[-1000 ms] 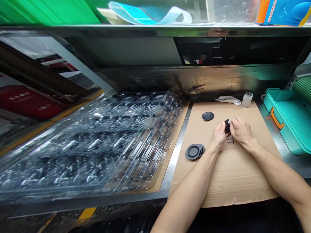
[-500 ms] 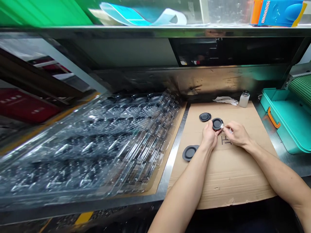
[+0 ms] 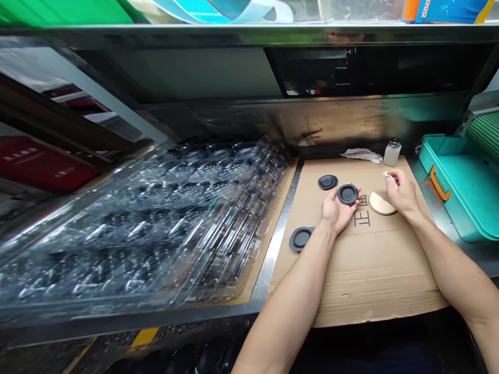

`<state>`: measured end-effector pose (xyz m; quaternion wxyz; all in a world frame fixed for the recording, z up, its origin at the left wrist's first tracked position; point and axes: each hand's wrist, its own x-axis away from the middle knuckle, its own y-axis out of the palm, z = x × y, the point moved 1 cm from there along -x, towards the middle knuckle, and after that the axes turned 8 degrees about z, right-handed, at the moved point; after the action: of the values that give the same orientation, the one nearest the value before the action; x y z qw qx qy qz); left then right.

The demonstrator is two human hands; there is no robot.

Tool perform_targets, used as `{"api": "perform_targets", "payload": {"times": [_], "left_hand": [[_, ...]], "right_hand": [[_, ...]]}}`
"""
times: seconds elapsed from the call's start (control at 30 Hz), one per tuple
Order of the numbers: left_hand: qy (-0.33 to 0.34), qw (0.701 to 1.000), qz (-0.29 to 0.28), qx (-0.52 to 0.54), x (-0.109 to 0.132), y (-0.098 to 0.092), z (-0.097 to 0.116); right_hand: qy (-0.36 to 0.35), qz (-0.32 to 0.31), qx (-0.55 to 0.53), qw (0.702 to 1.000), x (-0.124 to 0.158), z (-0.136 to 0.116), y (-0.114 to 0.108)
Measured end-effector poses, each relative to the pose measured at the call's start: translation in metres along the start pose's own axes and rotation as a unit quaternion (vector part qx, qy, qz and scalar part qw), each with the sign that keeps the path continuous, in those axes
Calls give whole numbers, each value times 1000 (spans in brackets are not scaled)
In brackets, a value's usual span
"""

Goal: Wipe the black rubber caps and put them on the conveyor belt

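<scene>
A round black part with a raised rim (image 3: 348, 194) rests on the fingers of my left hand (image 3: 334, 212), held palm up above the cardboard. My right hand (image 3: 403, 195) pinches a small piece of white cloth (image 3: 391, 179). Below that hand lies a pale round pad (image 3: 382, 204), partly covered by the fingers. Two more black parts lie on the cardboard: one (image 3: 327, 182) beyond my left hand, the other (image 3: 302, 239) beside my left forearm, which hides a bit of its edge.
The cardboard sheet (image 3: 382, 280) covers the metal bench. Stacked clear plastic trays (image 3: 218, 223) with dark round parts fill the left. A small bottle (image 3: 392, 152) and a white glove-like cloth (image 3: 362, 155) lie at the back. A teal bin (image 3: 448, 208) stands right, a shelf edge (image 3: 249, 36) above.
My right hand has drawn away from the black part to the right with the white cloth. The pale pad has come into view. The left hand has opened out flatter beneath the part.
</scene>
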<state>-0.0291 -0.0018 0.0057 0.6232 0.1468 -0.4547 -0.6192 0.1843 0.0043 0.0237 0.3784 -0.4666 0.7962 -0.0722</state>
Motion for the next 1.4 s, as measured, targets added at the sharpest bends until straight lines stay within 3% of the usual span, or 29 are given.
{"api": "perform_targets", "payload": {"times": [0.3, 0.43, 0.57, 0.83, 1.1, 1.27, 1.4], "left_hand": [[10, 1000, 4, 3, 13, 15, -7], [-8, 999, -18, 35, 18, 18, -8], [-30, 998, -17, 55, 17, 15, -5], [-51, 998, 4, -27, 13, 12, -8], [46, 983, -6, -179, 11, 9, -23], [131, 954, -45, -265, 1, 2, -33], [173, 928, -35, -328, -1, -1, -34]], "right_hand": [[-120, -105, 12, 987, 24, -21, 16], [-133, -146, 20, 980, 25, -21, 16], [-151, -138, 50, 978, 23, -20, 14], [-113, -146, 45, 982, 22, -26, 12], [-147, -184, 29, 971, 28, -27, 16], [-156, -182, 49, 970, 29, -26, 15], [-151, -188, 101, 965, 29, -25, 14]]}}
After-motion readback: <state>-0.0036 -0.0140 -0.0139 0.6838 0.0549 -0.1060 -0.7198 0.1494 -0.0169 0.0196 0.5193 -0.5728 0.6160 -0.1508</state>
